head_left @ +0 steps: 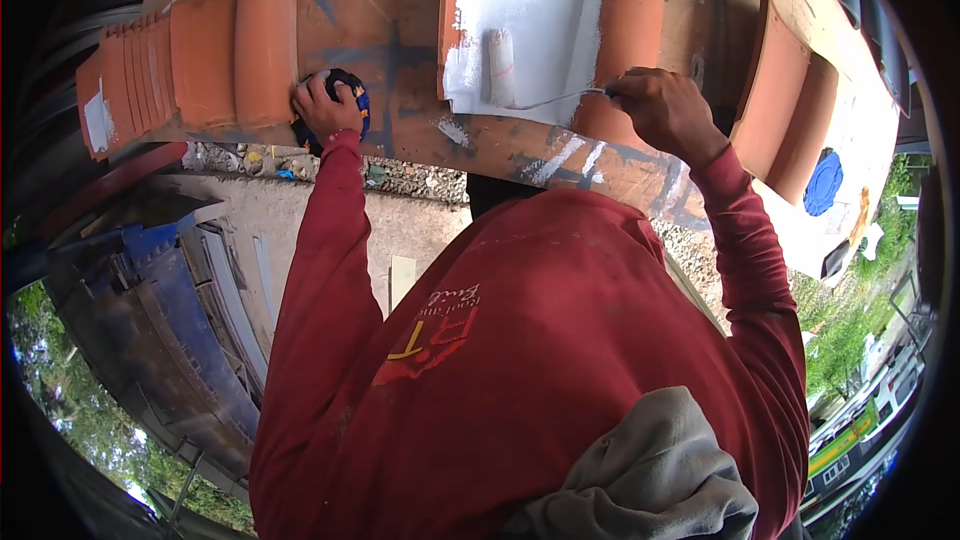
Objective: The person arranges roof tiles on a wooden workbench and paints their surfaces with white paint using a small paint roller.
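The right hand (665, 112) has its fingers wrapped narrowly around the handle of a paint roller (502, 70), whose wire frame runs leftward from the fist to the white sleeve. That sleeve lies on the coated face of a roof tile (550, 15) at the middle of the table (400, 112), the tile's lower edge near the table's near side. White covers most of the tile's flat part (a patch of terracotta shows at its left edge), and a raised orange ridge runs along the right of the coating. The left hand (330, 112) is well apart from the tile, its fingers bent over a dark bundle (360, 100) with blue and orange bits at the table's near edge; whether they grip it or only rest on it, I cannot tell. Just left of that hand are an orange tile (235, 50) and, farther left, a row of overlapping tiles (130, 80). To the right of the right hand stand more terracotta pieces (785, 105), with a crumpled blue item (824, 183) just beside them.
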`<control>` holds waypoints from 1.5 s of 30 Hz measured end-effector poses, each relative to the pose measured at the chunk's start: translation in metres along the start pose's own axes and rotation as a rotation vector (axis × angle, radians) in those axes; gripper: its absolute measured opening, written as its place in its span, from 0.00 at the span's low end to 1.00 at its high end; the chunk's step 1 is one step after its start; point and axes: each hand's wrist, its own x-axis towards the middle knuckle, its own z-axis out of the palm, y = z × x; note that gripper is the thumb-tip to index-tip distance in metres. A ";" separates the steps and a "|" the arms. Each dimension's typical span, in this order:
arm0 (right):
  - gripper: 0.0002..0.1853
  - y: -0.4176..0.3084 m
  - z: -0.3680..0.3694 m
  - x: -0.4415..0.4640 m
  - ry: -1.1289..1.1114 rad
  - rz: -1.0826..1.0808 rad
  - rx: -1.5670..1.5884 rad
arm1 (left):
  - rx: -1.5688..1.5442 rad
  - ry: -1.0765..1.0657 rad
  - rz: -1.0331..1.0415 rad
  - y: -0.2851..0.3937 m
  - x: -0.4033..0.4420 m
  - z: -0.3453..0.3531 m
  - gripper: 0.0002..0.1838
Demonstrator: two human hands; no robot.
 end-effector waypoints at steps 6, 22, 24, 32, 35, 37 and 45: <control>0.09 -0.035 0.002 0.026 -0.014 0.005 0.016 | -0.043 -0.008 0.042 0.000 -0.001 0.000 0.17; 0.09 0.000 0.000 0.037 0.052 0.042 0.041 | -0.003 -0.047 -0.002 0.000 -0.004 -0.002 0.17; 0.09 -0.008 -0.002 0.050 0.097 -0.080 0.053 | -0.022 -0.042 0.000 0.005 -0.002 -0.004 0.17; 0.10 -0.005 -0.015 0.061 0.059 -0.043 -0.004 | -0.032 -0.058 0.001 0.003 -0.012 -0.008 0.16; 0.10 0.015 -0.013 0.062 0.001 -0.001 0.024 | -0.039 -0.039 0.010 0.003 -0.001 -0.001 0.16; 0.10 0.023 -0.009 0.064 0.035 -0.019 0.032 | -0.029 -0.018 0.032 -0.001 -0.004 0.000 0.17; 0.09 0.025 -0.022 0.040 -0.032 0.121 0.034 | -0.021 -0.068 -0.020 0.004 -0.006 -0.004 0.17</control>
